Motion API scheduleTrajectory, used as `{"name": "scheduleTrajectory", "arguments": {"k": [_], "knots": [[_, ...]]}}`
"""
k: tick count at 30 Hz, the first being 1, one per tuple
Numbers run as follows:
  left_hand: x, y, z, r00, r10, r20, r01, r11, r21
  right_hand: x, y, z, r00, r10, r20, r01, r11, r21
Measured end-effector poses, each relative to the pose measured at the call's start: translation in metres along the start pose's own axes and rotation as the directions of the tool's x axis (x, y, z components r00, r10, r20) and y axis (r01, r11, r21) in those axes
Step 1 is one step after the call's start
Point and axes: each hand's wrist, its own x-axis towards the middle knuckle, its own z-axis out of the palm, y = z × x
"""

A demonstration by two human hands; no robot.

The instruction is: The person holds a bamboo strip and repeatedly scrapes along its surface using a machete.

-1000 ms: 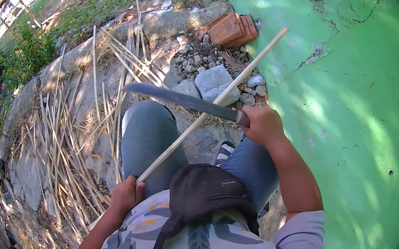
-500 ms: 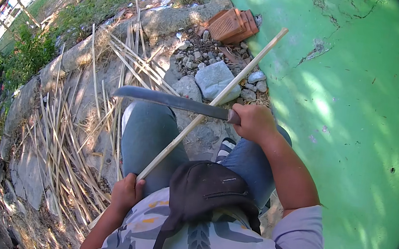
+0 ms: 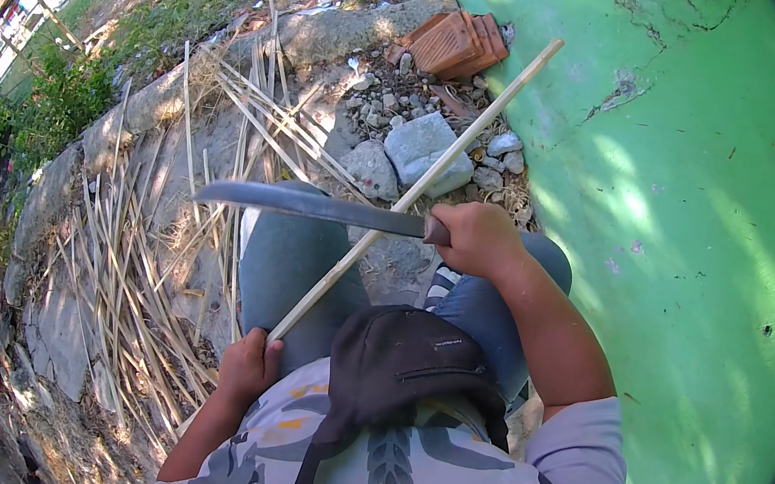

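Observation:
My left hand (image 3: pixel 248 368) is closed around the near end of a long pale wooden strip (image 3: pixel 464 142). The strip slants up and away to the right, across my left thigh, its far end in the air. In my right hand (image 3: pixel 481 241) is the handle of a machete (image 3: pixel 314 206). Its long dark blade points left and crosses over the strip around its middle. Whether the edge touches the wood, I cannot tell. Both hands are shut on what they hold.
Many thin wooden strips (image 3: pixel 122 285) lie heaped on the ground at left. A pale stone block (image 3: pixel 427 152) and rubble sit ahead, with stacked orange tiles (image 3: pixel 459 46) behind. A green cracked floor (image 3: pixel 682 232) spreads on the right. A black bag (image 3: pixel 420 364) rests on my lap.
The machete has shifted slightly left and toward me along the strip with my right hand. The strip's far end has risen a little in view; my left hand still grips its near end.

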Motion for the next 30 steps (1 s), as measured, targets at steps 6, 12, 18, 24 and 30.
{"name": "scheduleTrajectory", "arguments": {"k": [6,12,18,24,30], "knots": [[0.005,0.008,-0.001,1.0,0.007,-0.01,-0.007,1.0,-0.015,0.007,0.068,-0.001,0.95,0.295,-0.105,-0.272,0.943,0.189],[-0.001,0.002,-0.001,0.999,-0.025,0.024,0.024,0.999,0.028,0.004,0.032,-0.007,0.957,0.287,0.048,-0.291,0.95,0.115],[0.001,-0.001,0.0,0.999,0.033,0.007,-0.033,0.998,-0.053,0.009,0.023,-0.011,0.989,0.079,0.126,-0.079,0.997,-0.012],[0.003,0.0,0.004,1.0,-0.005,-0.012,0.005,1.0,0.031,0.008,0.042,0.004,0.978,0.204,-0.052,-0.193,0.967,0.167],[0.001,0.0,0.0,1.0,0.0,0.012,0.0,1.0,-0.01,0.007,0.008,-0.003,0.994,0.095,0.047,-0.099,0.991,0.088]]}}
